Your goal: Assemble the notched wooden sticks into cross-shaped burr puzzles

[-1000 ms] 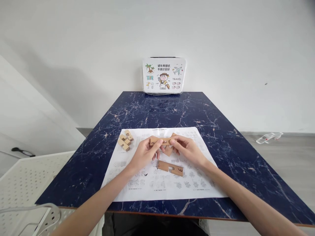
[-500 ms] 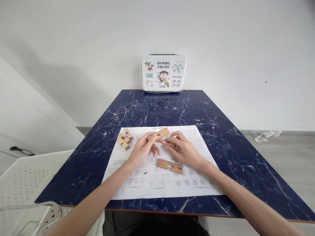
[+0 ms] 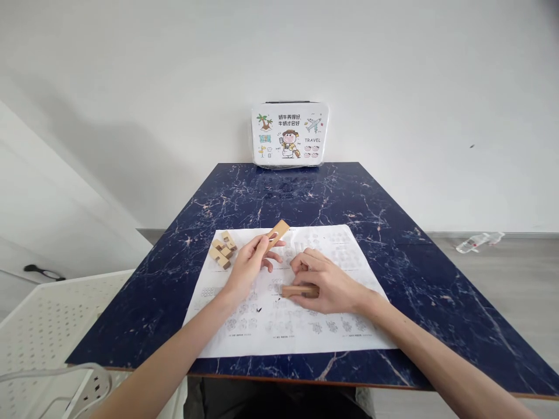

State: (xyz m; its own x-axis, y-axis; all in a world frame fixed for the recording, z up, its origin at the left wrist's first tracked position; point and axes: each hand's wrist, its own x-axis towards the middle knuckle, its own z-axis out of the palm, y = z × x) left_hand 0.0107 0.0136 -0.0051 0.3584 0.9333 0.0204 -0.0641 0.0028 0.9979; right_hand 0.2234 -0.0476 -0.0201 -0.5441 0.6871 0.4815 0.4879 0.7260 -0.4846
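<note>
My left hand (image 3: 250,263) pinches a flat wooden puzzle piece (image 3: 280,228) between thumb and fingers, holding it slanted up to the right above the paper. An opening shows in this piece close to my fingertips. My right hand (image 3: 329,284) is closed around a second wooden puzzle piece (image 3: 295,290), which stands on edge low over the sheet. Its right end is hidden by my fingers, and whether anything else is in this hand I cannot tell. Beneath both hands lies a printed instruction sheet (image 3: 244,343) with rows of small drawings.
Several notched wooden pieces (image 3: 222,249) are heaped at the sheet's upper left. A white printed case (image 3: 289,135) stands against the wall at the back of the blue marbled table (image 3: 279,201). To the left are a white perforated surface (image 3: 39,323) and a power strip (image 3: 94,387) with cables.
My right hand has come down toward me and picked up the marked wooden piece that lay flat on the sheet. The left hand's piece has moved slightly left and tilted more steeply.
</note>
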